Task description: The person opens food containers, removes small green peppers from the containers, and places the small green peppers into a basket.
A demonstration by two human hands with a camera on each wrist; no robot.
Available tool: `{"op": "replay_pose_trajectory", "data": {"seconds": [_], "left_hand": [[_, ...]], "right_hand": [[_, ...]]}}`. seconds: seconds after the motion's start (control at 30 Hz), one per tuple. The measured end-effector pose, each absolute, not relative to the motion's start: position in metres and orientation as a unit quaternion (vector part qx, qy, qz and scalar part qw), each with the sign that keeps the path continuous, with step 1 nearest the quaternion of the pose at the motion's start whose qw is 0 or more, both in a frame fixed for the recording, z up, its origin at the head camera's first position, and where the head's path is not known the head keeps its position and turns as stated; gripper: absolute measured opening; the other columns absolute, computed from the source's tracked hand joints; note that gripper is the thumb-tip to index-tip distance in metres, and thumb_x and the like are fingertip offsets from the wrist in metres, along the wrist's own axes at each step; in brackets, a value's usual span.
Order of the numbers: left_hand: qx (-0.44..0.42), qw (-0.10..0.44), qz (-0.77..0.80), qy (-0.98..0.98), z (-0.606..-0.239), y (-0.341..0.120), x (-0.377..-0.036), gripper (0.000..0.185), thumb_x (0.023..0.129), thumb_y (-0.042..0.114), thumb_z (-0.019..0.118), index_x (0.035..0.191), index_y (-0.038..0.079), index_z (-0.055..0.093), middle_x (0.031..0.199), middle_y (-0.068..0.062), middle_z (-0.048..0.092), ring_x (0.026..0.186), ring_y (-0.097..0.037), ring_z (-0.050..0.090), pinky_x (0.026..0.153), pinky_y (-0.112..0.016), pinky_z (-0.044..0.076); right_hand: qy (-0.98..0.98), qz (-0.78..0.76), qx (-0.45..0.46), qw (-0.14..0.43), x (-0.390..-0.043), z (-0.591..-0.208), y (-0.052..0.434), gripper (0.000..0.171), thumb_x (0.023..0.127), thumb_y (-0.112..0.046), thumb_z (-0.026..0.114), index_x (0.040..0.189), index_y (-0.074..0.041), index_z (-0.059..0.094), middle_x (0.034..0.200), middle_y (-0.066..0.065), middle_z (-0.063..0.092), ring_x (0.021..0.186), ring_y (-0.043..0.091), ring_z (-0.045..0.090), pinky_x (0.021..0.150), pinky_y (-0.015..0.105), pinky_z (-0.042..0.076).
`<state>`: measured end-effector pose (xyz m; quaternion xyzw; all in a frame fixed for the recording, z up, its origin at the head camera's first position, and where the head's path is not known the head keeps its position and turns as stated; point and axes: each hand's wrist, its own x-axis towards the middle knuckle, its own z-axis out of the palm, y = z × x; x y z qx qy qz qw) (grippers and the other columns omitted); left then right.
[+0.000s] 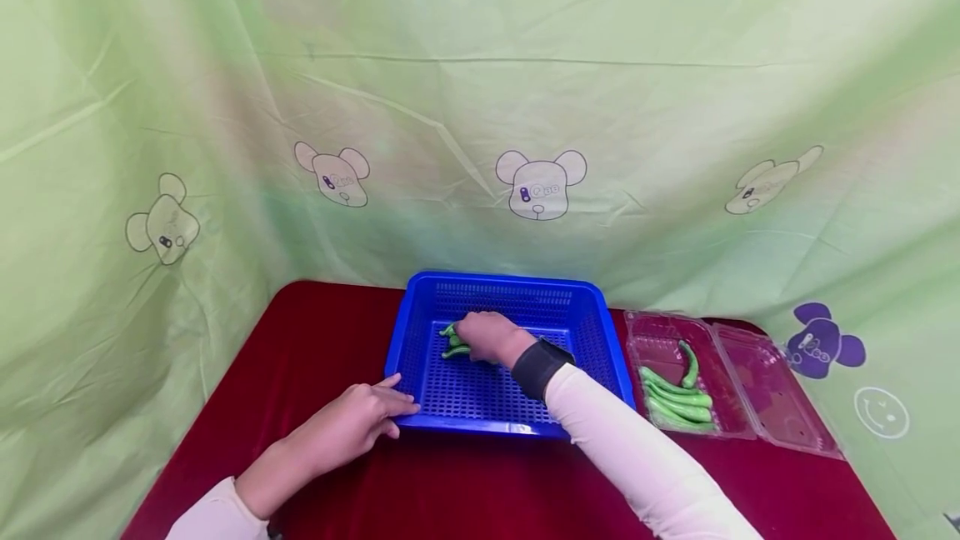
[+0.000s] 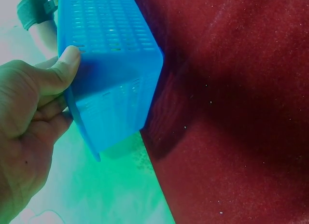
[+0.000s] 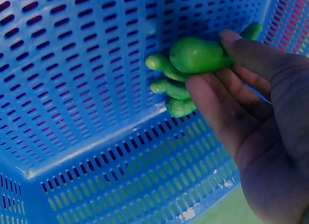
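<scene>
Green, glossy chili peppers (image 3: 193,57) with curved stems are bunched in the curled fingers of the right hand (image 1: 491,338), low inside the blue perforated basket (image 1: 592,332). No readable writing shows. Left hand (image 1: 352,423) rests relaxed against the basket's near corner, thumb on its wall.

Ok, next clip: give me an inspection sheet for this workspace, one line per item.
Surface: table under dark red cloth.
Job's things: blue basket mid-table; green peppers inside it, in the right hand's grasp.
Clutter: open clear clamshell tray to the right, holding more green peppers.
Grippers: left hand rests against the basket's near left corner, thumb on the rim; right hand holds several peppers low in the basket.
Cables: nothing seen.
Surroundings: green bear-print backdrop behind and on both sides.
</scene>
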<state>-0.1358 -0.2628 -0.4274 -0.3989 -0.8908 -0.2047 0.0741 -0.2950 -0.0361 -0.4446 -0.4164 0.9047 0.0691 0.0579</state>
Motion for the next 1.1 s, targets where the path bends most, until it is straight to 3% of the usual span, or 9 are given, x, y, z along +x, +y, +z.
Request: {"op": "replay_pose_trajectory", "data": {"seconds": [0.27,0.4,0.63,0.9,0.97,1.1], "left_hand": [[-0.396,0.067,-0.209,-0.891,-0.426,-0.263,-0.138,0.032,0.078,-0.006,0.081,0.109,0.002,0.079,0.105,-0.009,0.080,0.108,-0.030,0.075,0.102,-0.052,0.056],[-0.396,0.062,-0.209,-0.892,-0.425,-0.263,-0.137,0.032,0.077,-0.006,0.081,0.109,0.001,0.079,0.104,-0.009,0.080,0.108,-0.031,0.075,0.102,-0.052,0.056],[-0.388,0.058,-0.213,-0.895,-0.424,-0.262,-0.134,0.033,0.077,-0.006,0.082,0.110,0.001,0.079,0.105,-0.010,0.080,0.111,-0.034,0.074,0.101,-0.052,0.056],[-0.384,0.049,-0.216,-0.897,-0.423,-0.262,-0.135,0.033,0.078,-0.005,0.081,0.111,0.001,0.079,0.106,-0.010,0.080,0.112,-0.035,0.073,0.101,-0.052,0.056],[-0.380,0.048,-0.216,-0.898,-0.423,-0.262,-0.135,0.034,0.079,-0.005,0.081,0.111,0.002,0.079,0.106,-0.010,0.080,0.113,-0.035,0.073,0.101,-0.052,0.056],[-0.374,0.045,-0.220,-0.900,-0.423,-0.264,-0.133,0.034,0.079,-0.005,0.081,0.112,0.002,0.079,0.106,-0.010,0.080,0.113,-0.035,0.073,0.101,-0.052,0.056]], "right_hand": [[0.914,0.088,-0.395,0.018,-0.296,-0.453,-0.040,0.021,0.078,-0.022,0.087,0.090,-0.017,0.071,0.095,0.003,0.076,0.088,0.022,0.074,0.079,0.038,0.064],[0.917,0.078,-0.390,0.023,-0.295,-0.451,-0.041,0.024,0.077,-0.024,0.089,0.092,-0.016,0.072,0.097,0.004,0.076,0.090,0.022,0.074,0.081,0.038,0.064],[0.925,0.031,-0.376,0.040,-0.304,-0.430,-0.024,0.017,0.082,-0.023,0.084,0.081,-0.016,0.068,0.091,0.005,0.076,0.086,0.025,0.074,0.078,0.042,0.065],[0.960,-0.007,-0.279,-0.002,-0.336,-0.375,0.088,0.013,0.097,-0.018,0.067,0.091,-0.007,0.065,0.085,0.012,0.071,0.079,0.031,0.071,0.074,0.049,0.064],[0.970,-0.006,-0.242,-0.009,-0.338,-0.371,0.125,0.012,0.097,-0.011,0.060,0.087,-0.005,0.064,0.084,0.016,0.071,0.077,0.035,0.070,0.072,0.053,0.063],[0.980,-0.003,-0.199,0.018,-0.329,-0.380,0.193,0.015,0.086,0.002,0.054,0.075,-0.005,0.062,0.078,0.018,0.068,0.068,0.033,0.066,0.063,0.052,0.062]]}}
